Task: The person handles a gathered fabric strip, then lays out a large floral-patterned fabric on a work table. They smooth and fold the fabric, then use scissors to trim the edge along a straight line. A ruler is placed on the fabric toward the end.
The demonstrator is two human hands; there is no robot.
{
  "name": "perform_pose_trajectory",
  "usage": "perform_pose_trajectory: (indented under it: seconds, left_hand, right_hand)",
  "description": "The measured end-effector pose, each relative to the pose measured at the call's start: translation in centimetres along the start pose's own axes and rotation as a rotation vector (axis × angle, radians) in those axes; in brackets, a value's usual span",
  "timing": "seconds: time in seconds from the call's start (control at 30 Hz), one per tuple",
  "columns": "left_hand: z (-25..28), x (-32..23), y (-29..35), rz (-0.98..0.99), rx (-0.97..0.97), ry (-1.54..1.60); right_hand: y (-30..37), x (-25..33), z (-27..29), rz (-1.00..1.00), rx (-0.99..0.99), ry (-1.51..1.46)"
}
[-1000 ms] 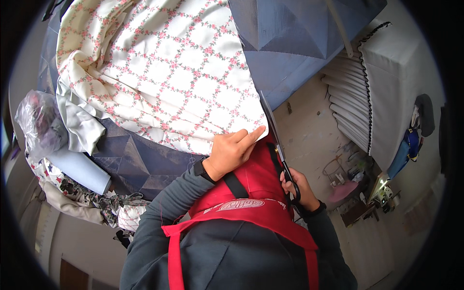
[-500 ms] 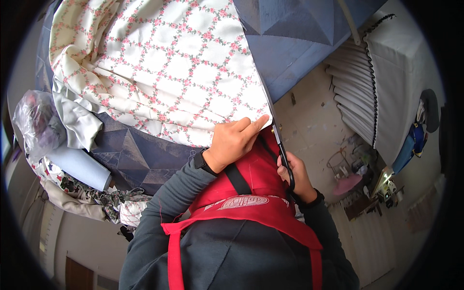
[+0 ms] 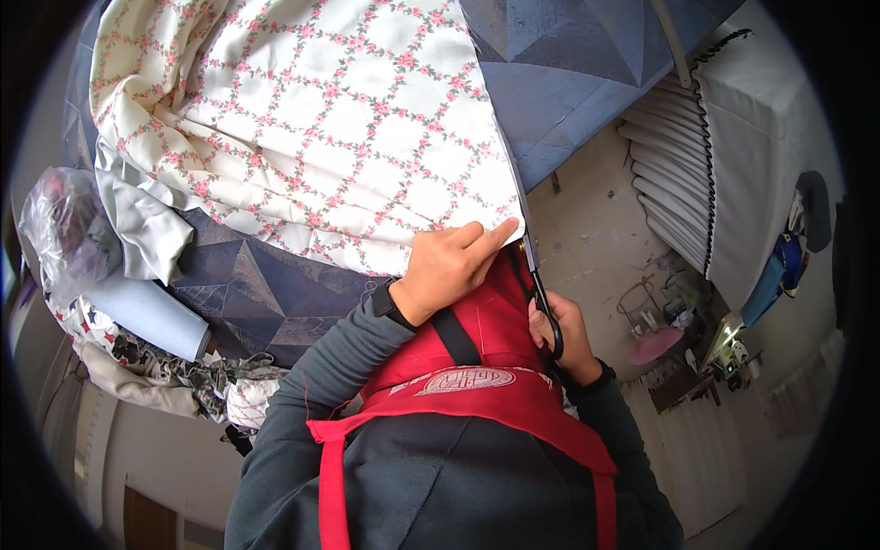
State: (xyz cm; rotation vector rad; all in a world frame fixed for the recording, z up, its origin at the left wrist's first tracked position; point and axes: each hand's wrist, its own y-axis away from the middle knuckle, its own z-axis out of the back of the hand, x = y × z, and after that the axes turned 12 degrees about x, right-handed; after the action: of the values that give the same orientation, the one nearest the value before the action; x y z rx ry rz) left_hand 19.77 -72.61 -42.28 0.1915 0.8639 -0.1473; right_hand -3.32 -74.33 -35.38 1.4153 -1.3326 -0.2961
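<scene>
A cream fabric (image 3: 321,137) with a pink flower lattice print lies spread over a blue geometric-patterned table cover (image 3: 587,64). My left hand (image 3: 449,266) presses flat on the fabric's near corner, index finger pointing at its right edge. My right hand (image 3: 564,335) grips the black handles of a pair of scissors (image 3: 536,284), whose blades sit at the fabric's right edge just beside my left fingertip. I wear a red apron over a grey top.
A clear plastic bag (image 3: 69,234), a pale blue fabric roll (image 3: 151,312) and a heap of patterned scraps (image 3: 183,376) lie at the left. To the right stand white ribbed panels (image 3: 665,174), a white covered unit (image 3: 779,137) and small clutter on the concrete floor (image 3: 596,229).
The view has shifted so the fabric fills more of the frame. My left hand has slid toward the fabric's right corner, and the scissors have moved up along the edge.
</scene>
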Motion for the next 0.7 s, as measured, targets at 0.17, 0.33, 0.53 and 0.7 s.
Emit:
perform_pose_trajectory:
  seconds: [0.17,0.33,0.53,0.7]
  left_hand:
    - [0.3,0.0,0.3,-0.02,0.001,0.02]
    - [0.2,0.2,0.4,-0.025,-0.01,0.024]
    - [-0.2,0.4,0.5,-0.025,-0.055,0.064]
    - [0.1,0.6,0.9,-0.047,-0.036,0.081]
  right_hand:
    - [-1.0,0.0,-0.2,0.057,-0.027,0.077]
    - [-1.5,0.0,-0.7,0.059,-0.08,0.155]
    - [-1.2,0.7,-0.8,-0.007,-0.057,0.049]
    - [-2.6,0.7,-0.7,0.072,-0.042,0.052]
